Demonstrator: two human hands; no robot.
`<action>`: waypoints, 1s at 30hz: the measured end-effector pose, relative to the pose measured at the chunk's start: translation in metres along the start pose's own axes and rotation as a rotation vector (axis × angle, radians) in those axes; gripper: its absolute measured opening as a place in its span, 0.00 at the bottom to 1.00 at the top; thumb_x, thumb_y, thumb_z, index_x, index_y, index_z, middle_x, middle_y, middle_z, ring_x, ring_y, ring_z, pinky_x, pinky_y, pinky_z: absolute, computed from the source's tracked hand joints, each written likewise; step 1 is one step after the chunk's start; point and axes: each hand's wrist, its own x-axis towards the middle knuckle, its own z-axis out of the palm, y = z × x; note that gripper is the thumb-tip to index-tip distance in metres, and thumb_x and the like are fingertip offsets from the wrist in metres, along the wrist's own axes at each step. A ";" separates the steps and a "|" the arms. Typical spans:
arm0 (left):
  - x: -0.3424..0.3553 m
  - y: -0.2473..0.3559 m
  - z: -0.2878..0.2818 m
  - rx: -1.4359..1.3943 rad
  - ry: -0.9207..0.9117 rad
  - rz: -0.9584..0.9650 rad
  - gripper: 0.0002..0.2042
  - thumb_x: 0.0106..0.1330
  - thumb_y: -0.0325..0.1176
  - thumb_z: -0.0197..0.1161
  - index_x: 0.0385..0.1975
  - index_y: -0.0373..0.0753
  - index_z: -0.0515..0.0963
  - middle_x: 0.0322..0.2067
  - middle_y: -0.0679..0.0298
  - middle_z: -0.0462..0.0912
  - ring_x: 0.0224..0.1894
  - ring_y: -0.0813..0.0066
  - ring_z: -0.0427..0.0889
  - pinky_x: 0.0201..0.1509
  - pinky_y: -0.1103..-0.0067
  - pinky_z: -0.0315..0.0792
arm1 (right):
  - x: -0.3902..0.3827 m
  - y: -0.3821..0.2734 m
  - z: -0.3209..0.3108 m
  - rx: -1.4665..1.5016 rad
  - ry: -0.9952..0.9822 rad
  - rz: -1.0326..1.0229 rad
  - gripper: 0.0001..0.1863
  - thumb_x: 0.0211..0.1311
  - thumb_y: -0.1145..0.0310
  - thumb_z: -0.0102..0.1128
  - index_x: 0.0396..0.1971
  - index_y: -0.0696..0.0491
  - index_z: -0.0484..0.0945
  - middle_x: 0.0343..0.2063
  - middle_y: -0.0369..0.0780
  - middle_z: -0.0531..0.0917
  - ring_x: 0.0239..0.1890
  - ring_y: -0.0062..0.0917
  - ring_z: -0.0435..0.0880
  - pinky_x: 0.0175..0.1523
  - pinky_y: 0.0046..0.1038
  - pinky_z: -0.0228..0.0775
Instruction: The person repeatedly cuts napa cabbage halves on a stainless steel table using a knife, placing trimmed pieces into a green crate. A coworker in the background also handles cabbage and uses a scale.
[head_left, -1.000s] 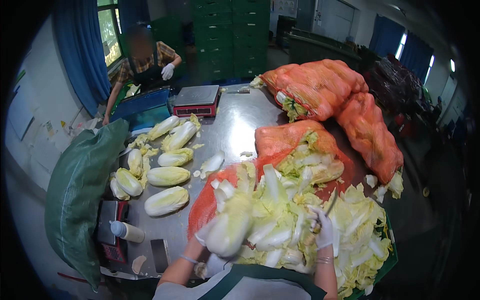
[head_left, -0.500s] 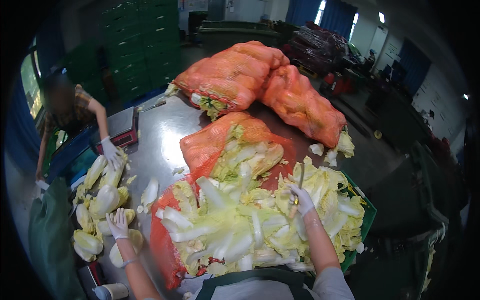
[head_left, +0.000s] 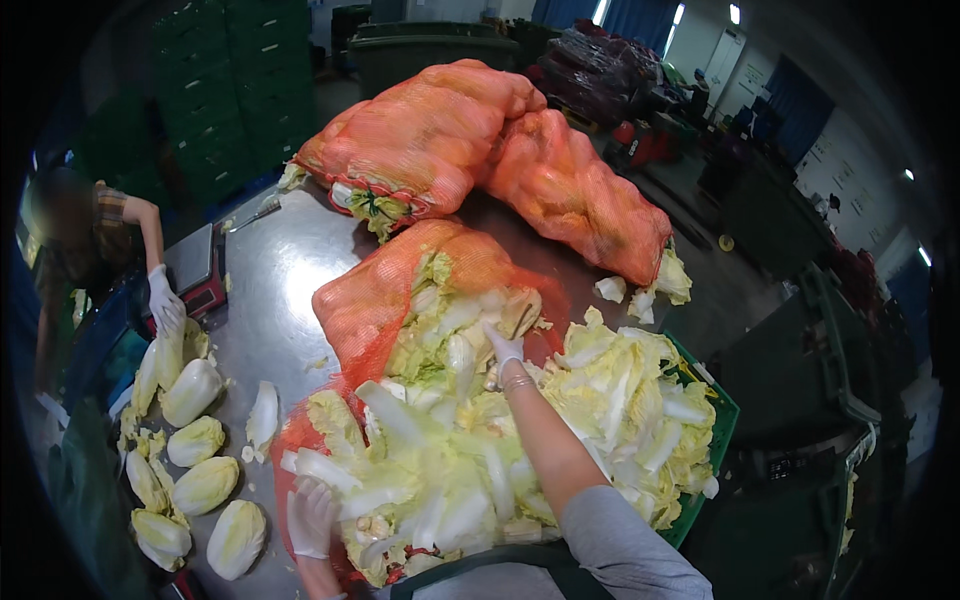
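Two bulging orange mesh sacks [head_left: 480, 140] far on wet steel counter [head_left: 270, 280]; green crates [head_left: 215, 90] stacked far left. Right hand [head_left: 503, 348] grips a pale cabbage [head_left: 462, 355] in torn orange mesh sack [head_left: 380, 300]; left hand [head_left: 310, 515] spread flat on loose leaves [head_left: 420, 490].

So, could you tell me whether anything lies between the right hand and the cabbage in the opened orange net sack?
Nothing visible does: the right hand already rests on the cabbage spilling from the opened net sack.

Single head-worn fisheye view, looking steeply down and forward over the steel tabletop [head_left: 285, 270] from close above the person's own forearms, which enter from the lower edge. Near field: heaped napa cabbage leaves [head_left: 560, 420]. Far field: the warehouse floor, curving toward the dark rim.
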 end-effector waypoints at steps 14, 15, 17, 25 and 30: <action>-0.014 -0.017 0.041 0.158 -0.036 0.008 0.25 0.64 0.47 0.49 0.56 0.36 0.62 0.45 0.56 0.72 0.42 0.69 0.74 0.48 0.75 0.71 | -0.001 -0.041 -0.097 0.792 -0.624 0.387 0.17 0.58 0.62 0.51 0.43 0.55 0.74 0.40 0.40 0.80 0.41 0.30 0.79 0.50 0.32 0.70; -0.018 -0.020 0.046 0.224 -0.050 0.020 0.25 0.64 0.46 0.49 0.56 0.36 0.62 0.46 0.56 0.72 0.43 0.69 0.74 0.48 0.76 0.70 | -0.017 -0.047 -0.115 0.773 -0.661 0.368 0.17 0.58 0.62 0.50 0.44 0.56 0.74 0.40 0.40 0.80 0.42 0.30 0.79 0.50 0.31 0.70; -0.023 -0.027 0.062 0.369 -0.124 0.031 0.27 0.63 0.45 0.50 0.57 0.35 0.60 0.48 0.55 0.71 0.45 0.69 0.74 0.50 0.76 0.68 | -0.071 -0.072 -0.150 0.717 -0.755 0.295 0.19 0.60 0.64 0.48 0.48 0.58 0.71 0.42 0.41 0.79 0.43 0.27 0.78 0.51 0.31 0.70; 0.014 -0.072 0.153 0.365 -0.636 0.019 0.36 0.54 0.44 0.63 0.60 0.35 0.56 0.51 0.56 0.72 0.51 0.69 0.74 0.55 0.76 0.65 | -0.202 -0.032 -0.206 0.208 -1.133 0.031 0.25 0.54 0.67 0.57 0.53 0.58 0.67 0.47 0.39 0.74 0.47 0.20 0.73 0.50 0.26 0.68; -0.021 -0.071 0.136 0.128 -0.635 -0.159 0.46 0.43 0.42 0.72 0.61 0.35 0.53 0.54 0.57 0.67 0.56 0.68 0.67 0.59 0.75 0.61 | -0.235 -0.034 -0.203 -0.163 -1.157 -0.412 0.19 0.53 0.66 0.59 0.44 0.60 0.73 0.37 0.36 0.78 0.35 0.17 0.75 0.42 0.22 0.69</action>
